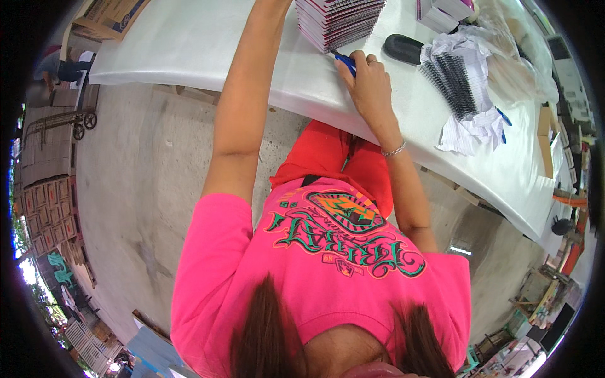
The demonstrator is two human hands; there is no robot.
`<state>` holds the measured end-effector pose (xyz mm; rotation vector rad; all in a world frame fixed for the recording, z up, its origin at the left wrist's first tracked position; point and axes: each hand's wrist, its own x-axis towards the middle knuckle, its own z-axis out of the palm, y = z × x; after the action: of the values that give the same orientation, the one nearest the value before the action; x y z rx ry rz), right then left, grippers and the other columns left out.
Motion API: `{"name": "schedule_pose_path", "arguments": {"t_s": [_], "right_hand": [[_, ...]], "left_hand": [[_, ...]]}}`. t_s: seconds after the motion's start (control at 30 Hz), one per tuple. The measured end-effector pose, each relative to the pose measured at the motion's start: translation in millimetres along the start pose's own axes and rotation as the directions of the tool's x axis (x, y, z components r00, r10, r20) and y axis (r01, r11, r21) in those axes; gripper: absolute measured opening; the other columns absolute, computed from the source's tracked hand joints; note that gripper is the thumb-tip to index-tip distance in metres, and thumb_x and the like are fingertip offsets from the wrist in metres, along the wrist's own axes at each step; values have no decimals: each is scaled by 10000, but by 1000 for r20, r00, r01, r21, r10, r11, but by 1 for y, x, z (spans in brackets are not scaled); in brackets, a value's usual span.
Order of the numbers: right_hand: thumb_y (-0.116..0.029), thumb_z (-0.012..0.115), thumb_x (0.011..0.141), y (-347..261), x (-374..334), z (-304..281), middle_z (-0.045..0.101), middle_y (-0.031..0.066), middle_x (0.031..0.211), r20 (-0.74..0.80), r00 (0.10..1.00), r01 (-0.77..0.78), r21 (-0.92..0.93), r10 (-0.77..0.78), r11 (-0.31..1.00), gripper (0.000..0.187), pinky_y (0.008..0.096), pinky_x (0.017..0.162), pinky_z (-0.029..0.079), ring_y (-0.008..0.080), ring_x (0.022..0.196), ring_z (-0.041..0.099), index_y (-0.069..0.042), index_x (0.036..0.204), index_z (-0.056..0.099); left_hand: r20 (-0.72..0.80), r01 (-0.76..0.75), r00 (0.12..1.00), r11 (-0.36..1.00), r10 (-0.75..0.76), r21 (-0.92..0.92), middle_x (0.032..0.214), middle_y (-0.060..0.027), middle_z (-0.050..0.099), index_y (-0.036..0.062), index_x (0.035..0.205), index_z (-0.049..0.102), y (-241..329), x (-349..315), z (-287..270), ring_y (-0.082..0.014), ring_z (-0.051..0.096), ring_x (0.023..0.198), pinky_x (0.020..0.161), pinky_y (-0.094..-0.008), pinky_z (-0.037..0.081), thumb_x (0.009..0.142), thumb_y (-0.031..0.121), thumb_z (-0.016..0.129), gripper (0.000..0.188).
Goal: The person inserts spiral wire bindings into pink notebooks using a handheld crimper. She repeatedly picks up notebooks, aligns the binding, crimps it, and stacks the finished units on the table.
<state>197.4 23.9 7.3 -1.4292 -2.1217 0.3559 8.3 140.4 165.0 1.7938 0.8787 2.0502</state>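
Note:
My right hand (370, 80) rests on the white table (189, 47), its fingers closed around a blue-handled tool (345, 62). The tool's tip touches the bottom front corner of a tall stack of spiral-bound notebooks (337, 22). My left forearm (242, 107) stretches up past the left side of the stack, and the hand itself is cut off by the top edge of the picture. I wear a pink shirt and red trousers, and a bracelet circles my right wrist.
To the right of my hand lie a black oval object (403, 48), a bundle of black binding coils (450, 79) on crumpled white paper (469, 129) and a blue pen (502, 116). Stacked cardboard boxes (47, 208) and a wheeled cart (63, 120) stand on the concrete floor at left.

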Motion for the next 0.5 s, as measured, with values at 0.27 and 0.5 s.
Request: {"name": "schedule_pose_path", "arguments": {"t_s": [0.27, 0.5], "right_hand": [[-373, 681, 917, 10, -16, 25, 582, 168, 1000, -240, 957, 123, -166, -161, 978, 396, 437, 869, 401, 318, 943, 531, -50, 1138, 619], [-357, 685, 910, 8, -11, 22, 620, 138, 961, -177, 970, 137, -179, -169, 974, 358, 428, 813, 443, 308, 910, 580, -58, 1102, 635]], "left_hand": [[13, 43, 999, 999, -43, -15, 849, -78, 669, -33, 890, 710, 4, -1, 3, -144, 586, 853, 804, -280, 448, 909, 179, 583, 248], [6, 4, 1000, 1000, -3, -10, 845, -81, 667, -38, 892, 707, -2, 2, 2, -144, 586, 854, 805, -279, 447, 908, 176, 579, 250]]}}
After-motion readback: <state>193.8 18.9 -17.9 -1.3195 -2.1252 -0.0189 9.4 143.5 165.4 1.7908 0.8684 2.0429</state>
